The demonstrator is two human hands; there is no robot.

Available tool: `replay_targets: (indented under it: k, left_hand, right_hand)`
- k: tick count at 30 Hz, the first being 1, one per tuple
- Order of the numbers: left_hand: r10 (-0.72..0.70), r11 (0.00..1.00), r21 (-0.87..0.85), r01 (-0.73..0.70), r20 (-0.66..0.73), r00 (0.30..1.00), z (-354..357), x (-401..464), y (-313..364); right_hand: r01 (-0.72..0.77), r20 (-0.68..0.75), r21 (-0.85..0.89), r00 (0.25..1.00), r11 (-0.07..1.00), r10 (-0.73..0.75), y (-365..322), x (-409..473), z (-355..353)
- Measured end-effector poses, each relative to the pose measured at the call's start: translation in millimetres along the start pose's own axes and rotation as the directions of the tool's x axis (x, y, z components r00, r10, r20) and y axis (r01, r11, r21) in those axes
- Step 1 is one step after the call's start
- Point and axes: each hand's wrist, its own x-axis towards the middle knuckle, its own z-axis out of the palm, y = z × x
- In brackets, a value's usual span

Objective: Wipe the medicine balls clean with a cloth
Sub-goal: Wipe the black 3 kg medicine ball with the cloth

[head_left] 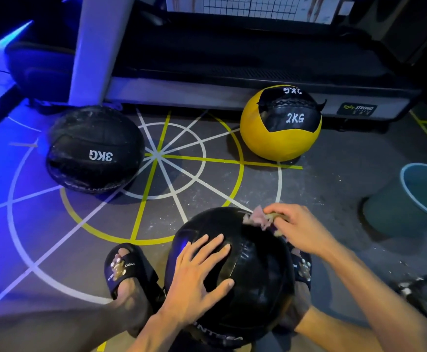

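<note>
A black medicine ball (255, 270) sits on the floor between my two sandalled feet. My left hand (199, 273) lies flat on its near left side, fingers spread. My right hand (298, 229) grips a small pinkish cloth (258, 219) against the ball's upper right edge. A second black ball marked 3KG (94, 148) rests at the left. A yellow and black ball marked 2KG (281, 123) stands at the far right, against the treadmill base.
A treadmill (232, 59) runs across the back. A teal bucket (410, 199) stands on the right. A dark bag or bundle (426, 298) lies at the lower right. The grey floor (207, 179) carries white and yellow line markings. Blue light falls on the left.
</note>
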Motion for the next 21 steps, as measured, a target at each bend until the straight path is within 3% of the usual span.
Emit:
replay_targets:
  k: [3, 6, 9, 13, 18, 21]
  left_hand:
    - [-0.004, 1.0, 0.014, 0.004, -0.005, 1.0, 0.7, -0.7, -0.4]
    - [-0.006, 1.0, 0.018, 0.005, 0.004, 1.0, 4.1, -1.6, 3.1]
    - [-0.004, 1.0, 0.025, 0.004, 0.006, 1.0, 6.7, -1.4, 5.9]
    - [-0.007, 1.0, 0.027, 0.007, 0.0, 1.0, 8.0, -0.3, 7.7]
    - [-0.009, 1.0, 0.028, 0.01, -0.018, 1.0, 9.1, -0.1, 5.1]
    - [0.005, 1.0, 0.03, -0.005, -0.023, 1.0, 13.4, -0.4, 7.2]
  right_hand:
    - [0.019, 0.189, -0.042, 0.982, 0.999, -0.011, -7.7, -3.7, -11.4]
    - [0.033, 0.237, -0.289, 0.971, 0.957, 0.038, 5.1, 10.9, -5.3]
    - [0.056, 0.078, -0.394, 0.997, 0.918, -0.028, 17.7, 22.4, 15.6]
    - [-0.059, -0.106, -0.296, 0.994, 0.953, 0.028, 14.5, 7.6, 47.7]
    - [-0.025, -0.046, -0.305, 0.999, 0.952, 0.011, 17.9, -29.6, 71.6]
    - [-0.094, -0.153, -0.151, 0.986, 0.984, 0.07, 49.9, -19.8, 63.8]
